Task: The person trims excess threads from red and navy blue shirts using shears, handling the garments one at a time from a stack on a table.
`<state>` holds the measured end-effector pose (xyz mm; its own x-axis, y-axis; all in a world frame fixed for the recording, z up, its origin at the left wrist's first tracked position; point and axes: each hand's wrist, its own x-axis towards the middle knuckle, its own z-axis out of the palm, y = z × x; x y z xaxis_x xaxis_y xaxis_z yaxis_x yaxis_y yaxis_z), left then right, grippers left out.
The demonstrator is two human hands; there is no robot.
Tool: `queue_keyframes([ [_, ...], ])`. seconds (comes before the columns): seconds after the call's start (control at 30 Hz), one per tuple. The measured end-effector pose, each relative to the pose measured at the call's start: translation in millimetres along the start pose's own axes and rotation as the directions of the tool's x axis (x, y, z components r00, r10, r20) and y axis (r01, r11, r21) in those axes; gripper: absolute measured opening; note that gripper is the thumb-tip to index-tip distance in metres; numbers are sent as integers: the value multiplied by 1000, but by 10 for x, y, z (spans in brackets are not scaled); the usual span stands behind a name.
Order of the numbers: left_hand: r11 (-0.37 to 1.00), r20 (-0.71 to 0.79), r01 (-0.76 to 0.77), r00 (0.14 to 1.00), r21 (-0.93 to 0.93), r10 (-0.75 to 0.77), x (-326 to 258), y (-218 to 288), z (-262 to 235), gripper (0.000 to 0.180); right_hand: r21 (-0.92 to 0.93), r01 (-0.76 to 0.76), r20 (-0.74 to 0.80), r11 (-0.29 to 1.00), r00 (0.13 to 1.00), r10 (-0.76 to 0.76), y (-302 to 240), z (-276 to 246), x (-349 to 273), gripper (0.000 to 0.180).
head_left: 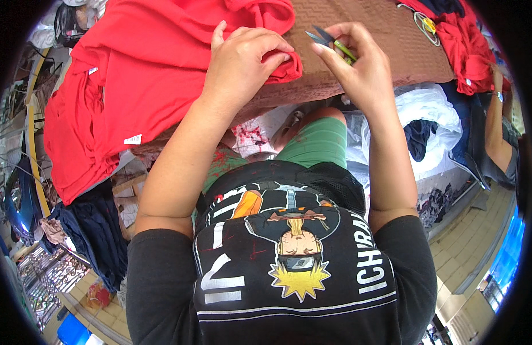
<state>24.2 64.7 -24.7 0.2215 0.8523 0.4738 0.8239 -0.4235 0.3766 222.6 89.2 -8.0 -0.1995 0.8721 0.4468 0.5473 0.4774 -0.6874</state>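
Observation:
A large piece of red fabric [145, 75], seemingly a garment, is spread over the left part of the brown-covered table and hangs off its near edge. My left hand [243, 63] pinches the folded edge of this garment, thumb and forefinger pressed together on the cloth. To its right, my right hand [363, 63] is closed around small thread snips [342, 50] with yellow-green handles. The dark blades point left and look parted, a short way from the red fold and not touching it. A small white tag [133, 140] shows on the garment's hanging part.
The brown textured cover [392, 34] lies over the table. More red cloth [467, 52] is heaped at the far right, beside a yellow-and-white cord [426, 26]. A white plastic bag [432, 115] with dark cloth stands below. Another person's arm [497, 126] shows at the right. Dark cloth [93, 230] hangs lower left.

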Motion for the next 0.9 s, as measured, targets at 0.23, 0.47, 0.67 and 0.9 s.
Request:
queue_keyframes([
  [0.23,980,-50,-195,979,36,197,58,-37,-195,13,343,-647,622,681,700,351,21,177,6,25],
  [0.47,920,29,-376,924,-114,381,-303,131,-399,21,738,-659,590,144,734,336,56,211,-101,19],
  [0.67,946,-12,-287,957,-150,289,-472,178,-227,23,706,-701,657,95,700,281,-33,225,-166,25],
  [0.9,903,-164,58,976,-426,-141,-297,352,-212,38,667,-705,635,243,708,309,-81,149,-141,29],
])
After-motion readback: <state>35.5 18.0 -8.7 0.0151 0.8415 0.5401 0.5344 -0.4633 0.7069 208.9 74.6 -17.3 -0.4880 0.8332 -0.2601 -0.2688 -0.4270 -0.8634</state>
